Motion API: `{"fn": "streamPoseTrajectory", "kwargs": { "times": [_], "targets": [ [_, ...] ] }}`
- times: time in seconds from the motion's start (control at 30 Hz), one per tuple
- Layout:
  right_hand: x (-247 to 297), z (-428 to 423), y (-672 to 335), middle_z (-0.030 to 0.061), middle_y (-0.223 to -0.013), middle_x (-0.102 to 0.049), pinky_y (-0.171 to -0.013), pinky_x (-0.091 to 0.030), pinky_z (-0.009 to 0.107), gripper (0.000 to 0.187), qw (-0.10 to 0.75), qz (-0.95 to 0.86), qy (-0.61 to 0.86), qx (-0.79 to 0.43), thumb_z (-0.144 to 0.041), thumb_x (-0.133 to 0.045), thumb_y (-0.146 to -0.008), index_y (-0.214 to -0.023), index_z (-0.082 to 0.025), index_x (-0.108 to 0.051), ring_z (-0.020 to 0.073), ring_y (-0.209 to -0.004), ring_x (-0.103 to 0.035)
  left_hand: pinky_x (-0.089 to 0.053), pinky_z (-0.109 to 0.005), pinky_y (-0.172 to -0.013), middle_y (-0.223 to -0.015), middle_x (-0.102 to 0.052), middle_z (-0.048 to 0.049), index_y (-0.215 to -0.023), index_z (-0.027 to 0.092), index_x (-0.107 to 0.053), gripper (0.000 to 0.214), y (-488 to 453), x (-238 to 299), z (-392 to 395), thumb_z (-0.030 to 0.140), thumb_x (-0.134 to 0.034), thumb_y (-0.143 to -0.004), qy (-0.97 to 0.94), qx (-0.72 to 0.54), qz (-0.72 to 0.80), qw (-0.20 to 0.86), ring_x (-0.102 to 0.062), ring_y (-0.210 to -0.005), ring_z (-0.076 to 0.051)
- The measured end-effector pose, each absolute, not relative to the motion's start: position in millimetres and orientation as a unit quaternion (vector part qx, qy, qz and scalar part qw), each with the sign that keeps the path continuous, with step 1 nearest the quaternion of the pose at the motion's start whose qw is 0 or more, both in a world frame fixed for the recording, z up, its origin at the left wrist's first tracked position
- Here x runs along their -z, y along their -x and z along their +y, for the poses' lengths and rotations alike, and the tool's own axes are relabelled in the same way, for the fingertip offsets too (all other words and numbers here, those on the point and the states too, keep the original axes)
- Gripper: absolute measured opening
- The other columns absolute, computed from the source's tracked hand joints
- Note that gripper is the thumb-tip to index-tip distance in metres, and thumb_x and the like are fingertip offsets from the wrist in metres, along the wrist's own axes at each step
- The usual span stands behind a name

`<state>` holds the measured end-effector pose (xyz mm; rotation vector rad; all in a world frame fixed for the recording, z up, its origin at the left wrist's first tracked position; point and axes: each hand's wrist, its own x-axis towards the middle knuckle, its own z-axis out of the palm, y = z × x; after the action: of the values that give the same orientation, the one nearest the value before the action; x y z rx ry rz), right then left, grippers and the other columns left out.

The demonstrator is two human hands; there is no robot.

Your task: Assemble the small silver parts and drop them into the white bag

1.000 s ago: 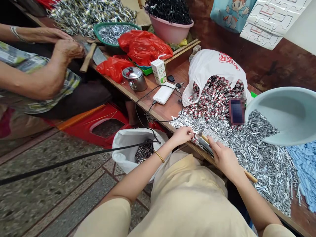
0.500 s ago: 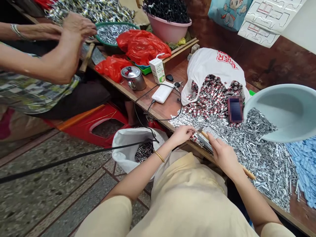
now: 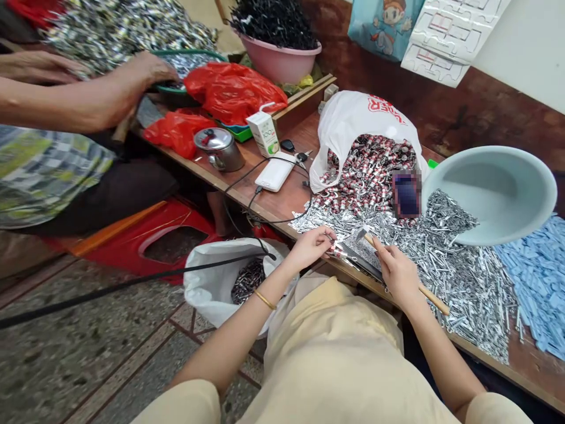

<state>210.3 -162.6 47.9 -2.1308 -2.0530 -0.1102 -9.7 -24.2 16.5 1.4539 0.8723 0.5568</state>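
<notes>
My right hand is wrapped round the wooden handle of a small hammer, whose metal head points up and left. Thumb and fingertips of my left hand pinch together at the table's front edge; what lies between them is too small to make out. Between the two hands, a dark metal bar lies slantwise along the edge. Beside my left fingertips are a few red-and-silver pieces. Just behind both hands spreads a heap of small silver metal pins.
A white plastic bag spills red-and-silver pieces. A grey-blue basin tilts over the pins, near blue strips. A white power bank trails a cable. Below the edge stands a white sack. At left, a co-worker's hand reaches over a green-rimmed basin.
The hammer head has drawn away to the right from my left fingertips, widening the gap. The co-worker's hands have come down and apart. The whole view has shifted slightly.
</notes>
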Motion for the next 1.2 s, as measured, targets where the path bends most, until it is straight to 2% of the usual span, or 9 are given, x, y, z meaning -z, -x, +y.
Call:
{"fn": "streamPoseTrajectory", "kwargs": {
  "times": [0.17, 0.3, 0.4, 0.47, 0.6, 0.87, 0.97, 1.13, 1.2],
  "targets": [
    [-19.3, -171.1, -222.4, 0.0101, -0.121, -0.065, -0.078, -0.044, 0.032, 0.048, 0.132, -0.643, 0.746, 0.110, -0.008, -0.044, -0.095, -0.134, -0.030, -0.064, 0.0226, -0.096, -0.058, -0.058, -0.032, -0.075, -0.086, -0.072, -0.0043, -0.084, 0.017, -0.068, 0.021, 1.1, -18.6, -26.2, 0.017, -0.047, -0.083, -0.693, -0.300, 0.375, 0.538, -0.068, -0.079, -0.017],
    [-25.3, -171.9, -256.2, 0.0100, -0.124, -0.065, -0.091, -0.042, 0.039, 0.034, 0.143, -0.633, 0.756, 0.088, -0.020, -0.047, -0.099, -0.123, -0.027, -0.070, 0.0271, -0.112, -0.052, -0.056, -0.035, -0.088, -0.096, -0.070, -0.0062, -0.088, 0.019, -0.070, 0.024, -0.5, -20.5, -28.1, 0.015, -0.046, -0.087, -0.756, -0.314, 0.336, 0.466, -0.067, -0.094, -0.019],
    [-35.1, -166.4, -299.2, 0.0126, -0.110, -0.069, -0.086, -0.040, 0.039, 0.032, 0.079, -0.532, 0.841, 0.057, -0.027, -0.044, -0.101, -0.108, -0.019, -0.074, 0.0268, -0.103, -0.055, -0.057, -0.034, -0.083, -0.107, -0.066, -0.0078, -0.096, 0.019, -0.069, 0.013, 0.1, -21.7, -33.5, 0.026, -0.059, -0.089, -0.780, -0.308, 0.326, 0.436, -0.065, -0.101, -0.021],
    [-36.6, -160.6, -322.7, 0.0138, -0.106, -0.071, -0.083, -0.038, 0.038, 0.029, 0.008, -0.492, 0.870, 0.022, -0.030, -0.049, -0.099, -0.103, -0.017, -0.075, 0.0277, -0.101, -0.056, -0.057, -0.035, -0.088, -0.109, -0.066, -0.0079, -0.097, 0.019, -0.068, 0.013, -1.7, -20.5, -38.4, 0.028, -0.065, -0.088, -0.800, -0.317, 0.324, 0.393, -0.064, -0.105, -0.022],
    [-28.7, -153.7, -342.2, 0.0151, -0.103, -0.072, -0.080, -0.036, 0.036, 0.022, -0.024, -0.511, 0.859, -0.008, -0.026, -0.054, -0.095, -0.094, -0.016, -0.075, 0.0264, -0.097, -0.057, -0.055, -0.036, -0.093, -0.103, -0.071, -0.0069, -0.100, 0.020, -0.069, 0.013, -7.8, -10.6, -46.7, 0.028, -0.060, -0.096, -0.824, -0.362, 0.292, 0.324, -0.067, -0.100, -0.020],
    [-26.6, -171.2, -349.3, 0.0139, -0.096, -0.071, -0.080, -0.040, 0.037, 0.026, 0.136, -0.526, 0.839, 0.013, -0.029, -0.049, -0.093, -0.087, -0.017, -0.071, 0.0264, -0.089, -0.057, -0.055, -0.041, -0.094, -0.112, -0.072, -0.0091, -0.093, 0.022, -0.078, 0.016, -5.4, 4.5, -45.6, 0.032, -0.065, -0.093, -0.779, -0.454, 0.320, 0.290, -0.066, -0.106, -0.022],
    [-39.2, -175.9, -336.8, 0.0129, -0.093, -0.071, -0.075, -0.042, 0.036, 0.028, 0.237, -0.477, 0.846, 0.021, -0.038, -0.051, -0.094, -0.090, -0.017, -0.069, 0.0251, -0.083, -0.059, -0.054, -0.038, -0.086, -0.098, -0.071, -0.0071, -0.094, 0.022, -0.078, 0.016, -1.8, 6.5, -44.9, 0.031, -0.065, -0.093, -0.778, -0.448, 0.346, 0.273, -0.065, -0.095, -0.020],
    [-52.9, -153.3, -261.6, 0.0064, -0.088, -0.071, -0.073, -0.050, 0.033, 0.024, 0.461, -0.498, 0.727, -0.109, -0.043, -0.062, -0.088, -0.083, -0.021, -0.067, 0.0208, -0.081, -0.063, -0.054, -0.033, -0.079, -0.090, -0.072, -0.0055, -0.105, 0.020, -0.073, 0.019, -4.5, 13.8, -50.5, 0.029, -0.058, -0.098, -0.812, -0.427, 0.301, 0.259, -0.065, -0.084, -0.017],
    [-48.7, -134.3, -222.3, 0.0039, -0.084, -0.070, -0.068, -0.051, 0.031, 0.021, 0.495, -0.515, 0.667, -0.213, -0.040, -0.063, -0.087, -0.082, -0.021, -0.066, 0.0185, -0.075, -0.063, -0.054, -0.033, -0.080, -0.090, -0.072, -0.0050, -0.114, 0.019, -0.069, 0.022, -7.8, 15.7, -52.6, 0.030, -0.057, -0.099, -0.822, -0.426, 0.293, 0.239, -0.065, -0.085, -0.017]
  ]
}}
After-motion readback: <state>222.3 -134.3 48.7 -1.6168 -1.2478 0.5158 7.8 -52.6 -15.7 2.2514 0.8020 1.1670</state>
